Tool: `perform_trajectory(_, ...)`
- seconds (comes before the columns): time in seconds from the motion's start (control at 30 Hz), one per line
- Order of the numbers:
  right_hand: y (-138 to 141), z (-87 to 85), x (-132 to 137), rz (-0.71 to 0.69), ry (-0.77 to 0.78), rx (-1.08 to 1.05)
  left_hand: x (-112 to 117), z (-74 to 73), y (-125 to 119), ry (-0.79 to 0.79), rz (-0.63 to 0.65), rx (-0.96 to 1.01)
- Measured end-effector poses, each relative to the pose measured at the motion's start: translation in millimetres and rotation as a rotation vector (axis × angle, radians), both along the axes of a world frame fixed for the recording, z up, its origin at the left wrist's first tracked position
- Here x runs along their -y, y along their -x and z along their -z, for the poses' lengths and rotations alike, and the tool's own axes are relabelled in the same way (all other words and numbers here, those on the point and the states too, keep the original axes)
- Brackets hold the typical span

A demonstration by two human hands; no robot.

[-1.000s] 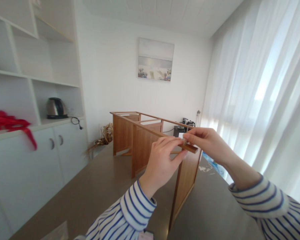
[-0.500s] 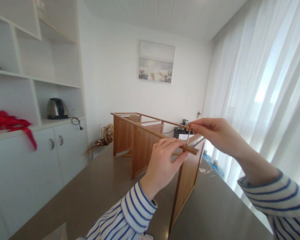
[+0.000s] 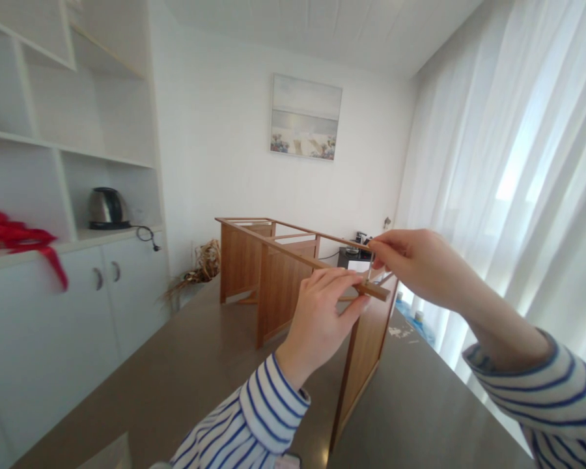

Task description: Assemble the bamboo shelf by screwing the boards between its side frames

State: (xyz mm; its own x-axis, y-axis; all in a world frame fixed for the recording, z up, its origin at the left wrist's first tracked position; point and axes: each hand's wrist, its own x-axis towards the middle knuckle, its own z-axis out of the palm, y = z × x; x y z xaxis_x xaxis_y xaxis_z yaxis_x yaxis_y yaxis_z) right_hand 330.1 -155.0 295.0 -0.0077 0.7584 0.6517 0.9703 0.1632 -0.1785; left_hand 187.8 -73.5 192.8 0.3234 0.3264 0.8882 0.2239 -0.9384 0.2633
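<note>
A wooden shelf frame (image 3: 276,293) rests on its side on the dark tabletop, its long rails running away from me. My left hand (image 3: 317,319) grips the near end of the closer wooden rail (image 3: 377,291), fingers over the top and thumb underneath. Above that rail end, my right hand (image 3: 413,264) pinches the top of a thin metal rod that looks like a hex key (image 3: 370,266). It stands nearly upright, its lower end at the rail beside my left fingertips. The fingers hide its upper end.
The grey-brown table (image 3: 195,378) carries the frame. White paper scraps (image 3: 401,332) lie on its right side. A kettle (image 3: 106,208) and red cloth (image 3: 17,234) are on the left cabinet. Blue-tinted bottles (image 3: 420,326) stand by the curtain (image 3: 508,163).
The fingers of my right hand have shifted and curled more around the top of the rod. My left hand keeps its hold on the rail. The view has moved slightly.
</note>
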Motion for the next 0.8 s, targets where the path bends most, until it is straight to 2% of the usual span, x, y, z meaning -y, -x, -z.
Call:
perform_trajectory(0.2, -19.5, -4.2, 2.8, -0.258, 0.228, -0.136, -2.9, 6.1, 2.6, -0.007, 0.005, -0.001)
perform_trajectory(0.4, -28.8, 0.3, -4.5, -0.413, 0.278, -0.4, 0.1, 8.1, 1.4, -0.01, 0.008, 0.004)
perform_trajectory(0.53, -30.6, 6.3, -11.4, -0.436, 0.231, -0.471, 2.1, 7.2, -1.0, -0.016, 0.009, 0.004)
perform_trajectory(0.67, -25.3, 9.6, -14.2, -0.42, 0.135, -0.447, 3.6, 5.5, -4.6, -0.012, 0.0, 0.001)
perform_trajectory(0.8, -14.1, 10.5, -15.8, -0.232, 0.024, -0.302, 5.5, 2.6, -8.0, -0.012, 0.001, 0.005)
